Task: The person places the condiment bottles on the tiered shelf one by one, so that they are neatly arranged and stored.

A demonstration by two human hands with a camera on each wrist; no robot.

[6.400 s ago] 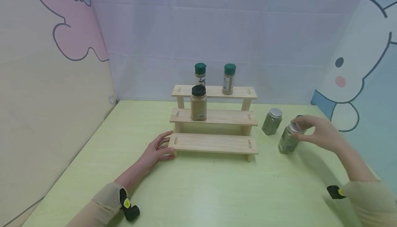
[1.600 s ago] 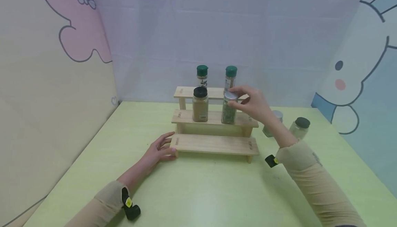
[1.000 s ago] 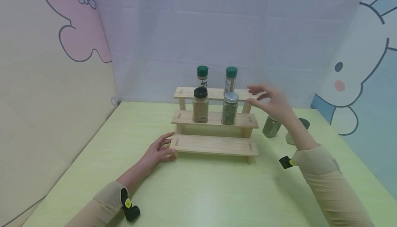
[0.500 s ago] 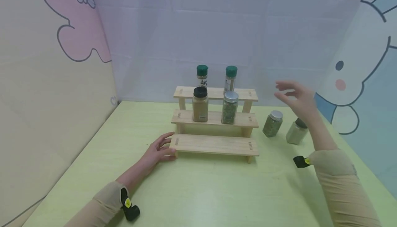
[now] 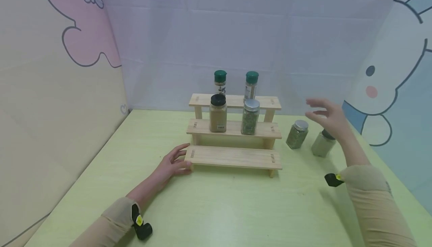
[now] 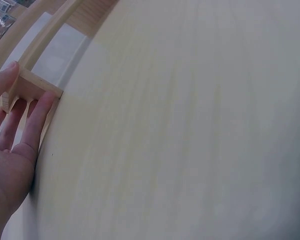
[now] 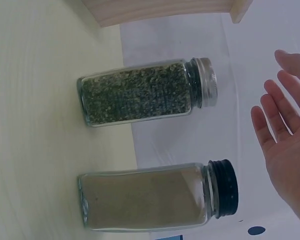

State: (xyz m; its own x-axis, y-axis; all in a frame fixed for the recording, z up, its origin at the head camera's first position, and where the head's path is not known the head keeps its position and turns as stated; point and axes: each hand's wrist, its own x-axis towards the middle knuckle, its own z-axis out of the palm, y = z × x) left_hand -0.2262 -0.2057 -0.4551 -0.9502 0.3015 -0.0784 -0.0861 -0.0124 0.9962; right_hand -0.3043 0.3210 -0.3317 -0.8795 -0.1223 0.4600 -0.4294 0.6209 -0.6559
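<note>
A three-tier wooden spice rack (image 5: 233,156) stands on the table. My left hand (image 5: 171,165) holds the left end of its lowest shelf, thumb and fingers around the shelf end (image 6: 37,82). My right hand (image 5: 329,117) is raised above two jars on the right, fingers slightly bent, holding nothing. One is a silver-lidded jar of green dried herbs (image 7: 137,92); the other is a black-lidded jar of pale brown powder (image 7: 145,197). The middle tier bears a black-lidded jar of tan powder (image 5: 218,116) and a silver-lidded herb jar (image 5: 249,119).
On the top tier stand two green-capped spice bottles, the left bottle (image 5: 220,82) partly hidden behind the tan powder jar and the right bottle (image 5: 251,86) behind the herb jar. The pale table (image 5: 216,205) meets a cloth backdrop (image 5: 202,41) behind the rack.
My right hand carried the silver-lidded herb jar from the table to the middle tier, let go and moved back right, lowering slightly at the end. My left hand stayed at the rack.
</note>
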